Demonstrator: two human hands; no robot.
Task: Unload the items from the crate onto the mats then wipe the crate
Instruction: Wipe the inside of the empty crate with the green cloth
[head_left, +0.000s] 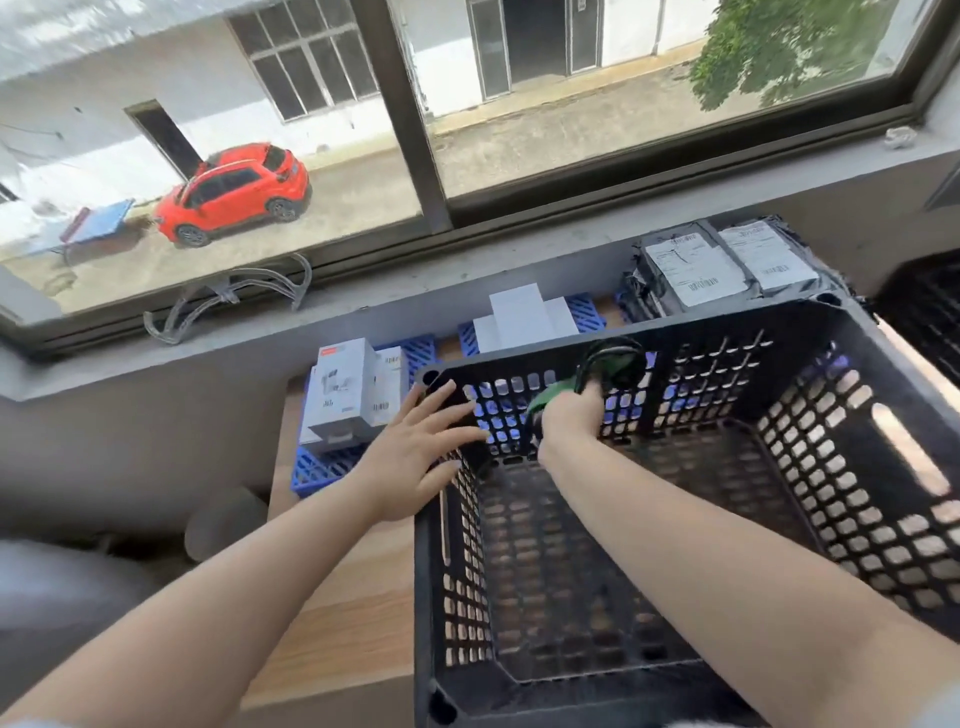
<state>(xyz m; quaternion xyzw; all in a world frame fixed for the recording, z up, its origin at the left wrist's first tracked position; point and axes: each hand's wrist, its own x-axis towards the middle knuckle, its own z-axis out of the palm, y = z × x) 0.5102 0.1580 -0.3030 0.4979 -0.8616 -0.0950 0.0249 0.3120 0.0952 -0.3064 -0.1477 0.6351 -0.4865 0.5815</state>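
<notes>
Head view — left hand (415, 447) flat on crate (909, 395) rim, right hand (569, 423) gripping green cloth (545, 397) inside

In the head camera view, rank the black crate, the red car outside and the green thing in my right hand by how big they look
1. Crate, near the camera.
2. Car, far off.
3. Green thing, partly hidden by right hand.

Black crate (857, 467) on wooden table (337, 597), nothing lying on its floor. Left hand (415, 452) flat, fingers spread, against crate's far-left corner. Right hand (571, 421) inside crate, gripping green cloth (545, 397) at the far wall. Behind crate, blue mats (322, 470) carry white boxes (348, 395), more white boxes (524, 317), grey parcels (727, 265). Window (415, 130) beyond; red car (234, 195) outside.
</notes>
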